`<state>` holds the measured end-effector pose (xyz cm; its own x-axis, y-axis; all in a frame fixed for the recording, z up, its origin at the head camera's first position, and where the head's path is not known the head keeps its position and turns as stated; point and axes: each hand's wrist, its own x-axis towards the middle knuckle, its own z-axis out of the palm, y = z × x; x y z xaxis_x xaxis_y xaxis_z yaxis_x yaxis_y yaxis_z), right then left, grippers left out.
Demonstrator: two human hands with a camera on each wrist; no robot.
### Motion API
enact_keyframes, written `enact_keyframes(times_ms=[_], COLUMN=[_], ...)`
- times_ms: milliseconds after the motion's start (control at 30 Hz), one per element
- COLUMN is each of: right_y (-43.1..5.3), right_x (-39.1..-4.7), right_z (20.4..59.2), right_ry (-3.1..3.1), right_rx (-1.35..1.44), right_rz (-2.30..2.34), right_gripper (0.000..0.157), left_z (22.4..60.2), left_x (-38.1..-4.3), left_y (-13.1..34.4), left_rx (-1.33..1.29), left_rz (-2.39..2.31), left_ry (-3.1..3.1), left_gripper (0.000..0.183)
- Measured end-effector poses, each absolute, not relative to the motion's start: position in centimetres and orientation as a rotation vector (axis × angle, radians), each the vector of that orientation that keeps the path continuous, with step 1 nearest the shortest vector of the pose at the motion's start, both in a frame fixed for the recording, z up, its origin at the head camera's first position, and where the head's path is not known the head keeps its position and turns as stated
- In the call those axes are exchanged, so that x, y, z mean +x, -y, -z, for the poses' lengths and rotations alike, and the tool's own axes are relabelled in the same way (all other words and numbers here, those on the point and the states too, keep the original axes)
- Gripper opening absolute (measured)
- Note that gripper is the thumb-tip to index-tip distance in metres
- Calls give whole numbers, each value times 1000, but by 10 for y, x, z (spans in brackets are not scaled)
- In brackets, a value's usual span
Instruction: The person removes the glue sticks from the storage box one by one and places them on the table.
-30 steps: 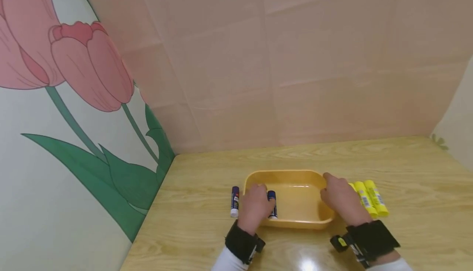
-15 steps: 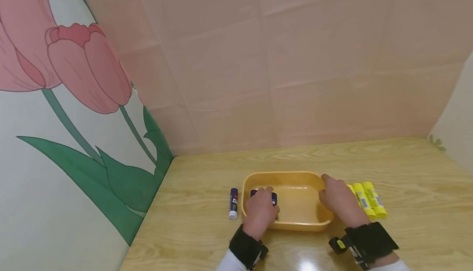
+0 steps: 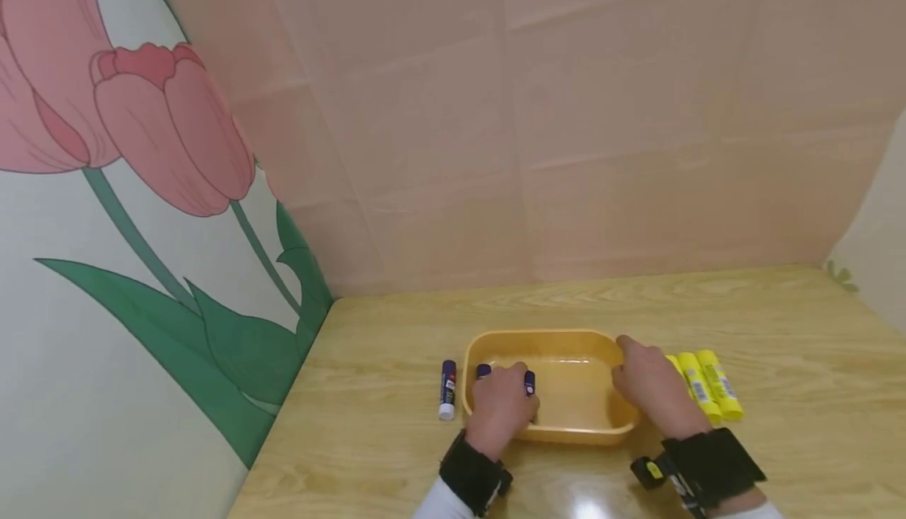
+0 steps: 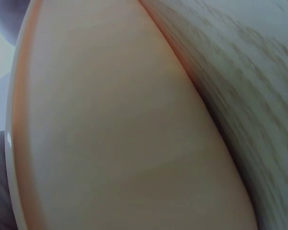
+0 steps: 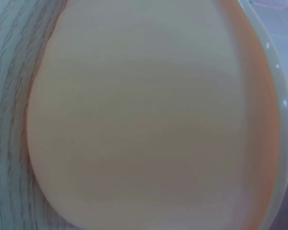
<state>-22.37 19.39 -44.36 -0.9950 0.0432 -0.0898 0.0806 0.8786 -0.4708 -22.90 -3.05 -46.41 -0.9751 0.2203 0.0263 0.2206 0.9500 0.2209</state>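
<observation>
A yellow plastic tray (image 3: 573, 432) stands on the table, its right rim gripped by my right hand (image 3: 654, 385). My left hand (image 3: 501, 409) reaches over the near wall into the tray's left end, fingers curled down on a dark blue glue stick (image 3: 529, 383) that is mostly hidden by the hand. Another dark blue glue stick (image 3: 484, 370) shows its end just left of that hand, inside the tray. Both wrist views are filled by the outer wall of the tray (image 4: 120, 115); in the right wrist view the tray wall (image 5: 144, 120) curves at the corner.
Left of the tray, a dark blue glue stick with a white end (image 3: 448, 390) lies on the wooden table (image 3: 382, 346). Several yellow glue sticks (image 3: 718, 385) lie side by side beyond the right hand. A pink sheet (image 3: 566, 149) covers the back wall.
My left hand has moved a little to the right inside the tray, uncovering the end of a glue stick on its left. The right hand keeps its hold on the rim.
</observation>
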Motion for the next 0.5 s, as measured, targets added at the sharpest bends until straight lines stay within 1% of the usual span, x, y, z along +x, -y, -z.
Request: enact_keyframes(times_ms=[233, 500], right_y=[-193, -195], right_x=[-224, -225], right_z=[445, 449], right_ry=[-2969, -2982], right_rx=[108, 112], right_rz=[741, 717], right_gripper=[52, 53], left_z=[468, 469], left_x=[-231, -229], left_y=[27, 28], left_rx=[-337, -383], left_rz=[316, 338], left_ry=[3130, 3063], left_gripper=[41, 42])
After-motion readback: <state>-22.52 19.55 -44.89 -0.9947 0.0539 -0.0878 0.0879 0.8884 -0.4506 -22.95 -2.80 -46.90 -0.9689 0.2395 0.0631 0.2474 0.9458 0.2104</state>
